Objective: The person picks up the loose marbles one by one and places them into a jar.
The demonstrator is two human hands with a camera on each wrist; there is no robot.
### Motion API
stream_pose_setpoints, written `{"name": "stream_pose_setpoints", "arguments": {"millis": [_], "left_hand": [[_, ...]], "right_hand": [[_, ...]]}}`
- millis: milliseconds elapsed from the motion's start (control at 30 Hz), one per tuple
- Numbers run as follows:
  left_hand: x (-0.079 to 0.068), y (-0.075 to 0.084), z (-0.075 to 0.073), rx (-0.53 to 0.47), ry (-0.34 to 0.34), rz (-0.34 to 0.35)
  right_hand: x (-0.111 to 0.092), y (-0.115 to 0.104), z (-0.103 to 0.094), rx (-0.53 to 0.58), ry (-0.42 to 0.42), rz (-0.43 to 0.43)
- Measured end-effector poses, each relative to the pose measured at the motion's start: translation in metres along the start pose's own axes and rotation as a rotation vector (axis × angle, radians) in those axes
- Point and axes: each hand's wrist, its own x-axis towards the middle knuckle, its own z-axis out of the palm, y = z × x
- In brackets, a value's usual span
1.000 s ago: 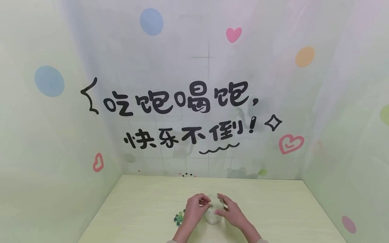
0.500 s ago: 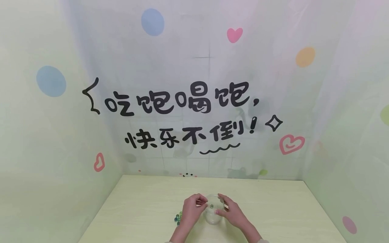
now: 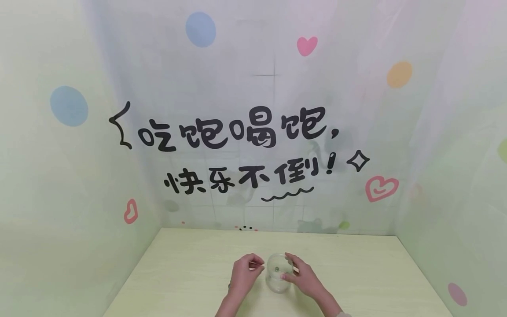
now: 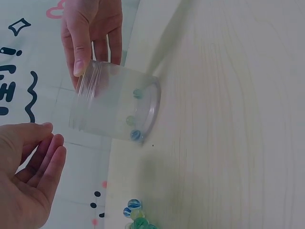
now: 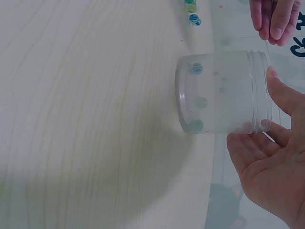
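Observation:
A clear jar (image 3: 278, 285) with a threaded neck stands upright on the table. My right hand (image 3: 305, 276) grips it near the mouth, thumb on the near side and fingers behind. At the bottom of the jar, in the left wrist view, lie a blue-swirled marble (image 4: 136, 135), a pale green marble (image 4: 130, 120) and a teal marble (image 4: 137, 93). My left hand (image 3: 246, 274) hovers just left of the rim, fingers loosely bent and thumb near the fingertips. Nothing shows between them in the left wrist view (image 4: 33, 171).
Several loose blue and green marbles (image 4: 140, 223) lie bunched on the pale wooden table (image 3: 190, 264), left of the jar; in the head view my left hand mostly hides them. A printed fabric wall (image 3: 222, 211) rises behind the table.
My left hand has drawn back leftward from the jar's mouth, and a marble it pinched at the rim is let go inside the jar. My right hand keeps its hold.

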Motion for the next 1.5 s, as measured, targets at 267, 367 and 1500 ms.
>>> {"name": "stream_pose_setpoints", "arguments": {"millis": [267,367,1500], "left_hand": [[-0.002,-0.006,-0.006,0.007,0.011,-0.012],[-0.002,-0.011,-0.008,0.012,0.017,-0.015],[-0.007,-0.049,-0.043,0.050,0.073,-0.099]], "right_hand": [[-0.001,0.000,0.000,-0.002,0.005,-0.007],[0.000,0.002,0.000,-0.004,0.003,-0.007],[0.001,0.000,-0.001,-0.003,-0.024,0.003]]}}
